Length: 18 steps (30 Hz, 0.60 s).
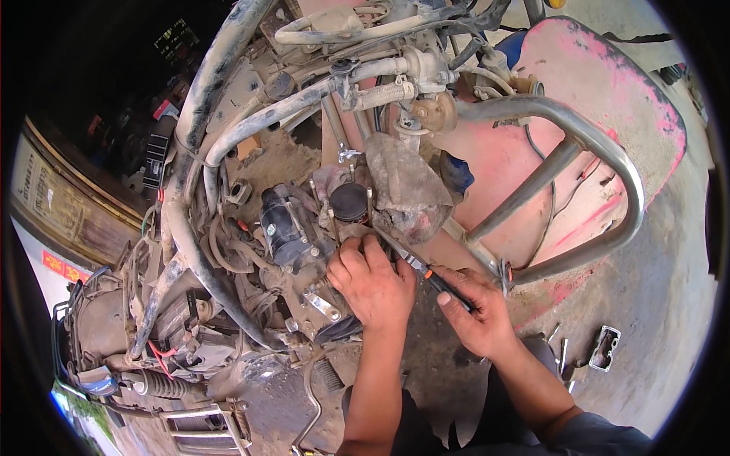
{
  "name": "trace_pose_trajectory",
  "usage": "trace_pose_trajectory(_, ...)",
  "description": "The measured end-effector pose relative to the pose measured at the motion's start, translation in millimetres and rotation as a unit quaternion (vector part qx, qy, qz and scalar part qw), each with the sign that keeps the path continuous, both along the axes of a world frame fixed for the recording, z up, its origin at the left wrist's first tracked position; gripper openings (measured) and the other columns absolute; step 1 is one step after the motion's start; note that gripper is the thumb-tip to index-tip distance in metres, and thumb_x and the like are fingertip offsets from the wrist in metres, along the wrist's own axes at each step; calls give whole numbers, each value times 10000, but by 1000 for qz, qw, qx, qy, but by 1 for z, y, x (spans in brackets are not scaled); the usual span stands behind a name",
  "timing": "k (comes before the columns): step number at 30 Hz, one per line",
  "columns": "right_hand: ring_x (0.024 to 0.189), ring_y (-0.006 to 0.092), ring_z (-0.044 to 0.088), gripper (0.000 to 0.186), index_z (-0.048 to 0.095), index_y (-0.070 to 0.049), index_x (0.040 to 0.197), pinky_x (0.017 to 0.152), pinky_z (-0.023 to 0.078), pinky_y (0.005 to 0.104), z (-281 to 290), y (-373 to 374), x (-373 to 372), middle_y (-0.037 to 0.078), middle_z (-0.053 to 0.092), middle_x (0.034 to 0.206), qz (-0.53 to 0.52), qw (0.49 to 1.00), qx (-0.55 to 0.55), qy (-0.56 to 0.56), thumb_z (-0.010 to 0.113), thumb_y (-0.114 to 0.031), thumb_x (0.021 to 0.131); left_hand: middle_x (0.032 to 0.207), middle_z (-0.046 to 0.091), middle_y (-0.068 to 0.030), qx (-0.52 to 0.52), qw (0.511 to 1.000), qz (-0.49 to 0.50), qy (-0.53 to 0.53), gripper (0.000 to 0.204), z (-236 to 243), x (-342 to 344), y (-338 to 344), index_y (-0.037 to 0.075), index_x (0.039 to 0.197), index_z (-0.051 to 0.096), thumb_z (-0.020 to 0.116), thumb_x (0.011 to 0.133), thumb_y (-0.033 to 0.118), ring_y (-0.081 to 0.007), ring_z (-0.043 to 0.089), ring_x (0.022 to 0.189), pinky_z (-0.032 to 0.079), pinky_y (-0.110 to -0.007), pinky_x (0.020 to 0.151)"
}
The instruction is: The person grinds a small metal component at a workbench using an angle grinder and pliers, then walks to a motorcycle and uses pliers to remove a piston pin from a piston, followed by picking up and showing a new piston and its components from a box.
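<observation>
A motor vehicle's opened engine lies in front of me, with a round dark piston (pixel 350 201) standing out of it between several upright studs (pixel 370 201). Just below the piston is my left hand (pixel 372 283), its fingers curled and pressed together; what they pinch, if anything, is hidden. My right hand (pixel 479 310) grips pliers (pixel 437 285) with black and orange handles. The metal jaws point up and left, beside my left fingertips. A dirty grey rag (pixel 407 190) is bunched right of the piston. Left of it sits a black cylindrical motor (pixel 283 226).
Dusty frame tubes (pixel 199 239) arch around the engine on the left. A bent metal tube guard (pixel 547 167) stands at right before a worn pink panel (pixel 585 99). On the floor lie a rectangular metal cover (pixel 605 348) and slim metal tools (pixel 563 353).
</observation>
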State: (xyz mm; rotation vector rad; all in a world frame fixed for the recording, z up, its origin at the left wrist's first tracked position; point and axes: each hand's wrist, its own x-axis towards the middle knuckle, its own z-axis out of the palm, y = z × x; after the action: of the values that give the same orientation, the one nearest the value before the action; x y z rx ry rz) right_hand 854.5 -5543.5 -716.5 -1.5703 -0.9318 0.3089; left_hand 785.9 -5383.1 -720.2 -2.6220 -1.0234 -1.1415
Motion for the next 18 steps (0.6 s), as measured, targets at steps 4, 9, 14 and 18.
trace_pose_trajectory(4, 759, 248, 621, 399, 659, -12, 1321, 700, 506, 344, -1, 5, -5, 160, 639, 927, -3, 1000, 2, 10, 700, -134, 944, 1312, 555, -159, 17, 1000, -7, -9, 509, -1, -2, 2, 29, 1140, 617, 758, 660, 121, -388, 501, 1222, 378, -548, 1030)
trace_pose_trajectory(9, 747, 267, 624, 418, 648, -34, 1349, 690, 513, 359, -4, 8, -8, 160, 630, 911, -8, 1000, 0, 24, 688, -158, 952, 1179, 616, -137, -1, 1000, 18, -9, 453, 1, -4, 3, 48, 1108, 628, 759, 683, 136, -375, 531, 1100, 391, -528, 993)
trace_pose_trajectory(14, 722, 298, 628, 441, 634, -47, 1373, 672, 523, 386, -14, 23, -15, 166, 623, 881, -22, 1000, 10, 16, 679, -197, 961, 1132, 610, -157, -10, 1000, 3, -2, 494, -3, -7, 6, 31, 1175, 636, 770, 708, 117, -383, 540, 1054, 417, -514, 952)
trace_pose_trajectory(18, 726, 310, 632, 446, 628, -39, 1380, 680, 527, 394, -12, 26, -13, 176, 620, 866, -8, 1000, 6, 26, 672, -187, 962, 1108, 602, -157, -7, 1000, 9, 9, 501, -7, -5, 6, 19, 1178, 646, 772, 698, 88, -383, 551, 1032, 443, -493, 913)
